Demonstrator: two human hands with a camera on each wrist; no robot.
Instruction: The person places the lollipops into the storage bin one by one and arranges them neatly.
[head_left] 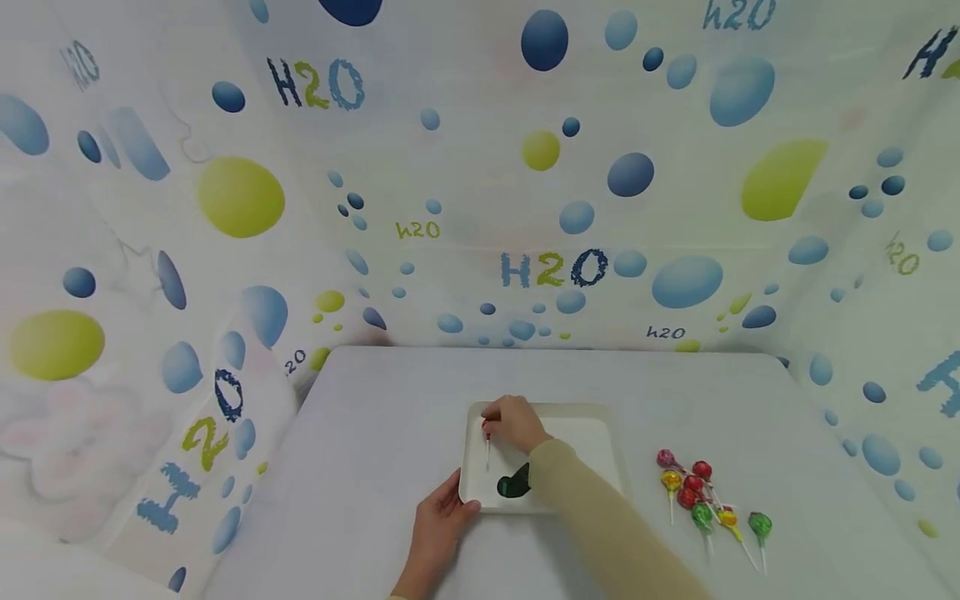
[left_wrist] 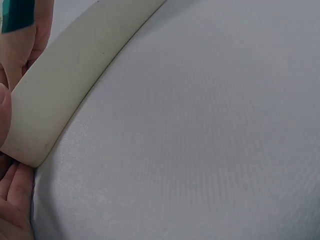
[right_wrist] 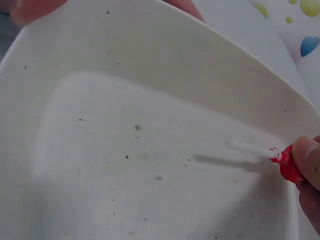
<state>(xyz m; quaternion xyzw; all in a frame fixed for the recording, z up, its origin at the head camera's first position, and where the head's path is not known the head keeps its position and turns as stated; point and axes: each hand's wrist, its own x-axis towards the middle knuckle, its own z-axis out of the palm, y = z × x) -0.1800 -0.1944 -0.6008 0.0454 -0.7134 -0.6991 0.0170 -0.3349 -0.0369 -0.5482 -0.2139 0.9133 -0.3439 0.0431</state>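
Note:
A red-wrapped lollipop (right_wrist: 288, 169) is pinched by its candy end between the thumb and fingers of my right hand (head_left: 517, 423). Its white stick (right_wrist: 247, 148) points toward me, close over the floor of a shallow white tray (head_left: 588, 437), near the tray's far left corner. At the near left corner, my left hand (head_left: 441, 521) grips the tray, the thumb at the rim and the fingers by the outer side. In the left wrist view, the tray's outer wall (left_wrist: 65, 90) runs diagonally past this hand.
Several wrapped lollipops (head_left: 690, 492) in red, yellow, green and pink lie in a loose group on the white table (head_left: 375, 417), right of the tray. Behind the table hangs a patterned curtain (head_left: 480, 167). A dark green piece (head_left: 513, 482) shows at my right wrist.

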